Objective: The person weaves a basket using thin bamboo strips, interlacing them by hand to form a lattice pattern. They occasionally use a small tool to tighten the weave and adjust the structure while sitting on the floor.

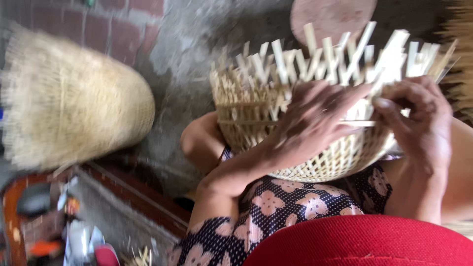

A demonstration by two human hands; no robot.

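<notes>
Head view shows my left hand (pixel 310 120) spread flat against a half-woven basket (pixel 325 162) on my lap. My right hand (pixel 419 118) pinches a strip (pixel 389 74) at its rim between thumb and fingers.

Half-woven bamboo basket (pixel 325 162) — pale straw colour, open lattice weave, rounded bowl-shaped base. It sits tilted on the person's lap, against the dark floral-print fabric. Base and lower wall are woven tight; upper wall is looser, with gaps between the strips. Unwoven flat splints (pixel 340 54) stick up from the rim in a ragged, criss-crossing fan — ends uneven, some leaning left, some right. Image is motion-blurred, so finer weave detail is unreadable.
</notes>
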